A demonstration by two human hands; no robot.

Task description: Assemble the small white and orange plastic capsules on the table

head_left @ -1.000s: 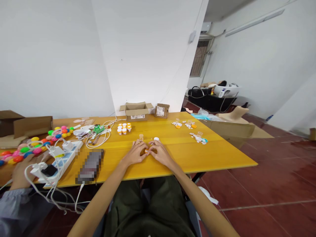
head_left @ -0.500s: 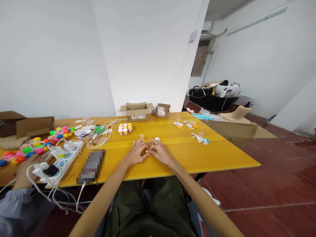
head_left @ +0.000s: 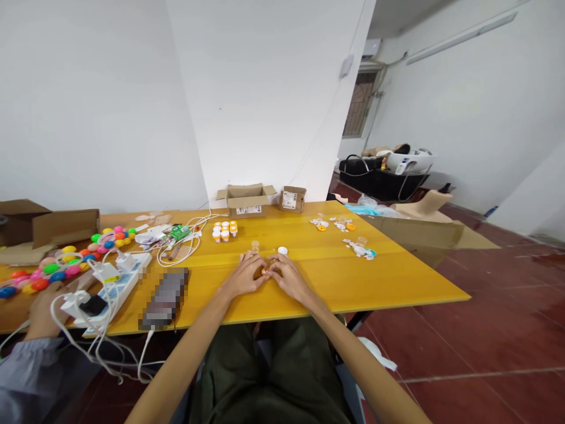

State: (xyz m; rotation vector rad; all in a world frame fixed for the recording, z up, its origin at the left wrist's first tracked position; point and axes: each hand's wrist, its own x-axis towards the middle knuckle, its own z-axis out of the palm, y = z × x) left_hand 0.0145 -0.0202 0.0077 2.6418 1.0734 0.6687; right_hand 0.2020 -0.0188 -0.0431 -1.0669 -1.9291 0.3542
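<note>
Left grip [head_left: 244, 275], right grip [head_left: 289, 277], both still fingering small orange part [head_left: 265, 272]

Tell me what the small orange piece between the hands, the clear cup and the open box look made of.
Small orange piece: probably plastic, from its bright colour; finish too small to judge.
Clear cup: likely smooth clear plastic, since the table shows through, though glass is possible.
Open box: matt cardboard, brown with folded flaps.

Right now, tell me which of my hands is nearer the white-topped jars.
Left. Your left hand is on the near side of the jars, to their right; your right hand is farther right.
</note>
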